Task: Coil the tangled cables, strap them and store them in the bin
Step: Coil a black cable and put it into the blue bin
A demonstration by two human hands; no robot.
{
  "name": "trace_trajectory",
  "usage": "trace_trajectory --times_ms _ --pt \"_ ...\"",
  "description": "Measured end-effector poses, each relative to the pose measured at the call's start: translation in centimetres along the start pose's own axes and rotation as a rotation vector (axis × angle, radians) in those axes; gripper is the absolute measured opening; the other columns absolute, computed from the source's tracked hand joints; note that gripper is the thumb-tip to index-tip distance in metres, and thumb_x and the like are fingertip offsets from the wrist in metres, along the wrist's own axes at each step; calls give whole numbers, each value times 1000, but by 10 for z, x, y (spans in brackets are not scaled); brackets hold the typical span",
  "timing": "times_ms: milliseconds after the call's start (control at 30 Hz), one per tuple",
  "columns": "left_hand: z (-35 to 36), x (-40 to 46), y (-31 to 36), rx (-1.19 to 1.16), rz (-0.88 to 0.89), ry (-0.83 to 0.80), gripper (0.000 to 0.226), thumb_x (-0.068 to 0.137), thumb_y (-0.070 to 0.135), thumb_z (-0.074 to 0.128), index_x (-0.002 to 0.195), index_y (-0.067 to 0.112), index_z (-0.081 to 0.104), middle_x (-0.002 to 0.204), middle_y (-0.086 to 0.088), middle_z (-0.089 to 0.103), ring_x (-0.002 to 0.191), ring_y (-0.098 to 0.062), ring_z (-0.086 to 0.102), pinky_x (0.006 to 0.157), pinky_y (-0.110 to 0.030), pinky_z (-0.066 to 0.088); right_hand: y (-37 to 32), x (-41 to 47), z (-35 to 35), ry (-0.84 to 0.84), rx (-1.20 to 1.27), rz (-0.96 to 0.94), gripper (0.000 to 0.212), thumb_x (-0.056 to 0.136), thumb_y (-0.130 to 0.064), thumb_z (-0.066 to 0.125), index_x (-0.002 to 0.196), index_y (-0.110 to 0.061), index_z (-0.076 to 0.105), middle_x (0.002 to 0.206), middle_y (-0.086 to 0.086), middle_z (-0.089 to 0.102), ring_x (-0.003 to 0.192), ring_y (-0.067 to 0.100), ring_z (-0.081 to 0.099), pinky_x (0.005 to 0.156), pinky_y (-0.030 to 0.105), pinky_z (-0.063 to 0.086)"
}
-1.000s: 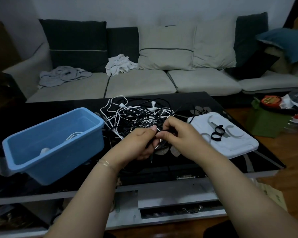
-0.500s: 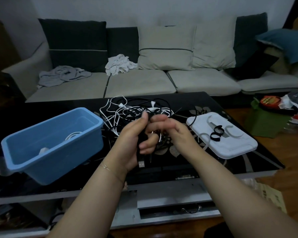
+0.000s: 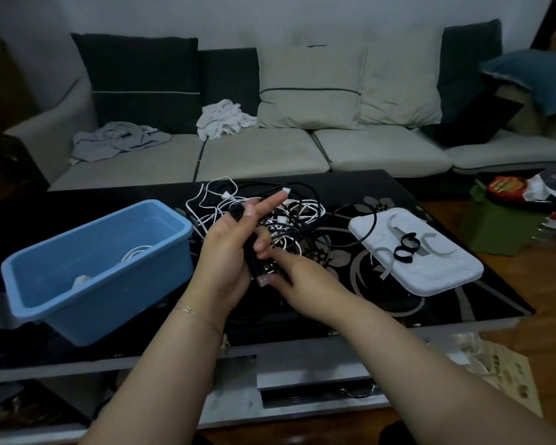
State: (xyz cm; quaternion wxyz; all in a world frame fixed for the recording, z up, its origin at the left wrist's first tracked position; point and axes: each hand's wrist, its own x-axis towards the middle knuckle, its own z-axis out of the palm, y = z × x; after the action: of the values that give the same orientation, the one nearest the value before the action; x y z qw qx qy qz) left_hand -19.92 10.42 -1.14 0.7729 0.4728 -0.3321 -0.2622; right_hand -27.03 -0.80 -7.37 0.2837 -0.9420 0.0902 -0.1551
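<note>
- Near the middle of the black glass worktop (image 3: 382, 187), the left hand (image 3: 225, 255) stands upright with a thin black cable (image 3: 249, 252) running down the palm; the lower fingers (image 3: 264, 248) curl round it while the index finger points straight out.
- The right hand (image 3: 305, 284) pinches the same cable just below, beside its plug end.
- Behind both lies the tangled heap of black and white cables (image 3: 289, 216); the blue plastic bin (image 3: 103, 261) sits towards the left edge, a white cable already inside.
- Black loop straps (image 3: 405, 248) wait on the white foam lid (image 3: 430, 268) near the right edge.
- To coil well, I'd guess each turn should be laid evenly over the left palm, drawing slack slowly so the heap doesn't drag along.
- Half a second ago the hands met higher up, fingertips together; since then the right hand has dropped towards the plug and the left has opened its index finger.
</note>
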Motion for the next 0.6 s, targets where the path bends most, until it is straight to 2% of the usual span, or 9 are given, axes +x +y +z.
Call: trace_trajectory --times_ms 33,67,133,200,267,333,433,500,600 --pt "-1 1 -2 65 14 19 38 102 22 37 103 18 75 79 -11 59 51 -7 36 51 -16 36 -4 -2 1 -8 -54 -48 31 96 -25 51 126 -24 46 107 7 63 100 28 57 75 33 42" --pt "-1 1 -4 126 28 51 38 104 19 35 105 18 74 75 -8 62 52 -7 43 54 -17 40 -7 -3 0 -7 -108 -87 31 96 -23 49 127 -23 45 109 9 61 102 30 55 79 36 42" --pt "1 2 -6 198 51 110 29 104 14 33 121 10 57 99 -2 71 60 -10 62 56 -20 49 -13 -4 -2 6 -223 -130 26 97 -21 45 122 -17 47 113 11 59 107 32 51 86 39 38" --pt "2 3 -10 268 66 126 24 104 11 31 126 3 36 120 -5 65 72 -15 70 60 -22 56 -15 -4 -5 43 -303 -152 24 96 -21 43 118 -15 52 113 10 60 107 31 50 89 39 35" --pt "2 2 -12 342 103 127 19 104 12 30 123 7 31 124 -7 62 82 -17 71 67 -23 58 -16 -3 -7 95 -336 -173 26 96 -22 43 118 -18 54 111 8 60 106 29 51 89 39 34" --pt "1 3 -12 373 136 133 12 104 11 31 115 16 35 128 -5 59 91 -15 70 73 -23 57 -16 -2 -7 102 -341 -178 25 95 -23 44 118 -19 54 109 7 59 105 28 50 87 38 33" --pt "-2 5 -15 409 166 146 19 103 11 34 105 30 36 137 -1 51 108 -13 65 81 -24 56 -15 0 -6 103 -337 -202 24 95 -23 46 117 -18 54 108 5 58 105 27 49 86 36 32" --pt "-5 5 -18 464 189 148 18 102 11 35 113 25 35 144 0 45 114 -12 61 86 -24 54 -11 1 -6 95 -349 -201 24 96 -25 47 117 -19 55 103 4 58 102 26 49 87 37 33" --pt "-16 10 -22 615 228 165 33 102 11 37 132 9 25 151 -1 35 115 -11 60 94 -30 52 -10 0 -7 66 -330 -187 26 97 -27 46 121 -20 54 97 6 58 99 28 50 88 37 35"
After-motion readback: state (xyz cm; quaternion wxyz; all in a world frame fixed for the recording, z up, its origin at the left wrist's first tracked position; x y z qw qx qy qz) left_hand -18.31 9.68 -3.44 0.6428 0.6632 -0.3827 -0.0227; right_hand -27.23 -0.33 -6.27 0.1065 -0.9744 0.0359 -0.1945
